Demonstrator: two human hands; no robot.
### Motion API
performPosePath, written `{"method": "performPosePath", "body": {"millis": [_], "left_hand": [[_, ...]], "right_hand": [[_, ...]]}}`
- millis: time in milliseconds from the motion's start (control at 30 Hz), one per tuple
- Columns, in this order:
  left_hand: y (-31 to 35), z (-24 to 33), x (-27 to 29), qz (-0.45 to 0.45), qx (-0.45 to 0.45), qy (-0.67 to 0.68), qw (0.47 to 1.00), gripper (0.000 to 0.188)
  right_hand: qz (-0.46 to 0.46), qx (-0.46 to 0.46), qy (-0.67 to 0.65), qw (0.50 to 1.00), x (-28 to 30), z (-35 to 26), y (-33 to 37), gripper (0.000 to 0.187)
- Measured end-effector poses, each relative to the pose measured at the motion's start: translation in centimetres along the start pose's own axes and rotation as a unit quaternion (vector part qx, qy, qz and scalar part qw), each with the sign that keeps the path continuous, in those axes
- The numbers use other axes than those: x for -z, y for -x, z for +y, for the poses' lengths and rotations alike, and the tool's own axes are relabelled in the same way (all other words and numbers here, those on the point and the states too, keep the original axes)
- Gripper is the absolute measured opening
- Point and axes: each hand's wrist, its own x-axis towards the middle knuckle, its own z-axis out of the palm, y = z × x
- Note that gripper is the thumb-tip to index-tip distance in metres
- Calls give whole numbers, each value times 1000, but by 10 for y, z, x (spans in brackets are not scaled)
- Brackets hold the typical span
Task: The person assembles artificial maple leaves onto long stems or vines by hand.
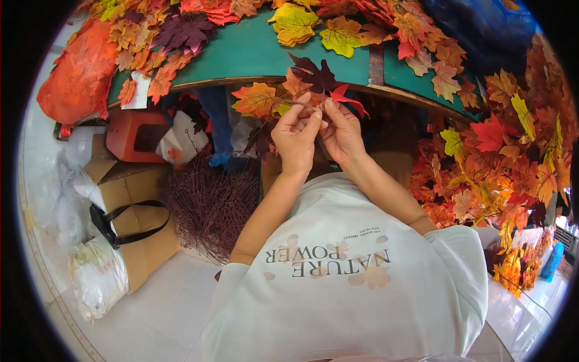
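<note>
Close together at the near edge of the table, both hands work on a spray of artificial maple leaves (256,99). Its orange, red and dark purple leaves fan out just beyond my fingertips. My left hand (293,143) is closed in a pinch on the spray, and a thin brown stem (283,103) curves over its fingers. Beside it, my right hand (342,131) pinches the same spray between thumb and fingers, below a dark purple leaf (316,76) and a red leaf (348,99). The exact spot where the stems meet is partly hidden by the fingers.
Piles of loose artificial leaves (294,25) lie on the green tabletop (247,51). Leafy garlands (482,169) hang thickly at the right. A bundle of brown twigs (208,202), a cardboard box (139,196) and a red plastic stool (136,134) stand at the left.
</note>
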Motion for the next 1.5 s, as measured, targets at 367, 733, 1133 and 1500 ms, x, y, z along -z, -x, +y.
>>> {"method": "performPosePath", "body": {"millis": [367,733,1133,1500], "left_hand": [[-1,-5,-2,1,-22,18,1000,38],[-5,-6,5,-31,-14,-40,999,36],[-9,-11,14,-37,-19,-46,998,30],[-13,18,53,-41,91,17,995,20]], "right_hand": [[-21,168,96,981,0,9,4,6],[-20,169,71,983,5,9,4,8],[-43,215,242,945,12,7,-2,10],[183,481,837,188,3,-195,-4,21]]}}
